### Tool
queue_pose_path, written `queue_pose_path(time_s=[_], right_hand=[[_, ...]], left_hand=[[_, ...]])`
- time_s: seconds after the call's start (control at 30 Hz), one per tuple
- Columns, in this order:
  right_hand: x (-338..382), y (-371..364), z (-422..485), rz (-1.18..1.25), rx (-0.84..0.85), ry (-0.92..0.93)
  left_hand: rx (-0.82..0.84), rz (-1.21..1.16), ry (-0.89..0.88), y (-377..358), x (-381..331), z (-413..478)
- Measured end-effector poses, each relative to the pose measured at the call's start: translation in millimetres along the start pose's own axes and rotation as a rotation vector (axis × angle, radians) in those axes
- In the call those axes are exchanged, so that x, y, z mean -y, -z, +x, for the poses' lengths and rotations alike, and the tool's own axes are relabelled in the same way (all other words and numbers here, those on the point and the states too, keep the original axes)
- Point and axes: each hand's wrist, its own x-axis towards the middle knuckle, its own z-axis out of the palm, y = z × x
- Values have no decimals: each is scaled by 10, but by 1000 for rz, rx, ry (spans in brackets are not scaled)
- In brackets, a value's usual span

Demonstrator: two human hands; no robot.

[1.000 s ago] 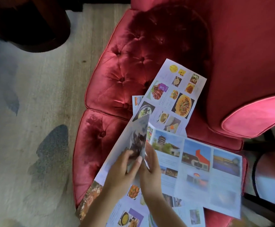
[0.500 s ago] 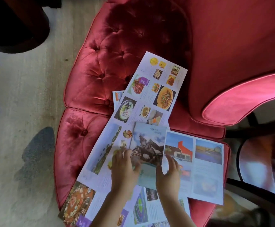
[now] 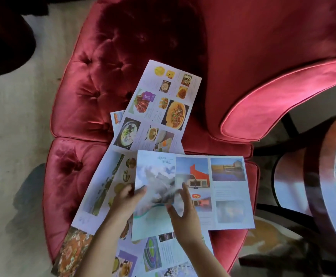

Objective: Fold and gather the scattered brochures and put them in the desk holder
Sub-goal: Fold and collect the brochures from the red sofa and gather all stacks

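Several unfolded brochures lie overlapped on a red velvet armchair seat point(image 3: 79, 108). On top is a blue travel brochure point(image 3: 229, 194) whose left panel point(image 3: 155, 176) is folded over flat. My left hand point(image 3: 126, 200) presses that panel's left edge, fingers spread. Flat on the panel near its fold lies my right hand point(image 3: 183, 214), fingers apart. A food menu brochure point(image 3: 163, 108) stretches toward the chair back. Another menu sheet point(image 3: 103, 188) lies under my left hand. More brochures point(image 3: 159, 254) sit at the seat's front edge. No desk holder is in view.
The chair's padded arm point(image 3: 279, 96) curves at the right. A round wooden table with a glass top point(image 3: 327, 176) stands right of the chair. Pale carpet point(image 3: 13, 136) covers the floor at left, with a dark piece of furniture point(image 3: 5, 37) in the top left corner.
The travel brochure's left panel, held upright a second ago, has been folded down to the right onto the sheet. Both hands now press it flat.
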Motion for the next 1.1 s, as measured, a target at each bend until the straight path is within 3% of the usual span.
queue_pose_path(time_s=[0.1,0.17,0.33,0.47,0.6,0.7,0.77,0.93,1.03,1.1], right_hand=[[78,147,-73,324,72,-92],[128,238,-130,418,122,-119],[96,457,-225,448,52,-79],[-47,697,-197,430,-19,-78],[-290,819,-55,157,-225,-99],[-382,860,52,212,-224,-172],[-414,856,92,312,-126,-167],[-402,732,79,676,403,-205],[-417,672,50,715,381,-246],[-452,638,52,563,283,-181]], left_hand=[[81,-159,-63,72,-81,-186],[118,-181,-128,48,-151,-294],[116,-154,-125,-227,-205,-414],[13,-184,-73,-347,-175,-403],[-54,-302,23,-272,-158,-387],[50,-528,131,-160,-107,-360],[150,-601,176,-152,-75,-351],[71,-465,63,-430,-8,-325],[52,-207,-55,-624,50,-315],[-45,46,-189,-753,95,-280]])
